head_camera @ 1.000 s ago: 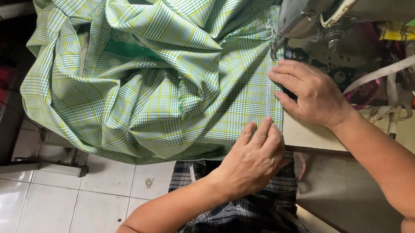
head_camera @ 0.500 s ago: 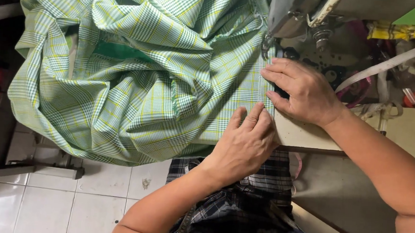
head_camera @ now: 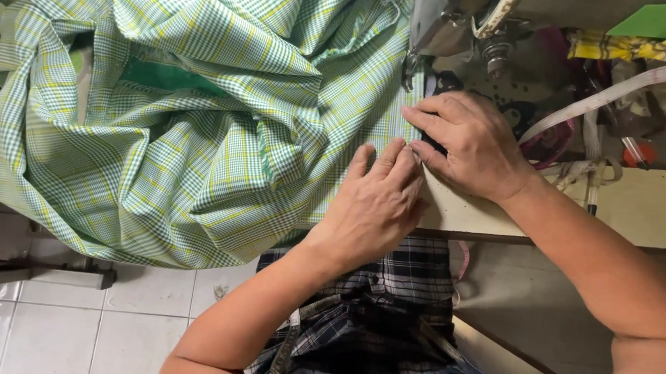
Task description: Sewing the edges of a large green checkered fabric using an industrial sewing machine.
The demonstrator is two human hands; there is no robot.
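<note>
A large heap of green, white and yellow checked fabric [head_camera: 189,114] spills over the left side of the sewing table. My left hand [head_camera: 375,205] lies flat on the fabric's right edge, fingers together and pressing it down. My right hand [head_camera: 469,146] rests palm down just beyond it, fingertips on the same edge right beside the needle area [head_camera: 413,68] of the grey sewing machine [head_camera: 454,16]. The two hands touch at the fingertips. Neither hand grips anything.
The pale wooden table edge [head_camera: 628,208] runs to the right. Ribbons, thread and a green and yellow scrap [head_camera: 656,34] lie behind the machine. White floor tiles [head_camera: 50,323] and a metal table foot [head_camera: 30,275] show at lower left. Dark plaid clothing [head_camera: 369,338] covers my lap.
My left hand has slid forward along the fabric edge until it meets my right hand's fingertips. The fabric has fed toward the needle, and the view has shifted slightly.
</note>
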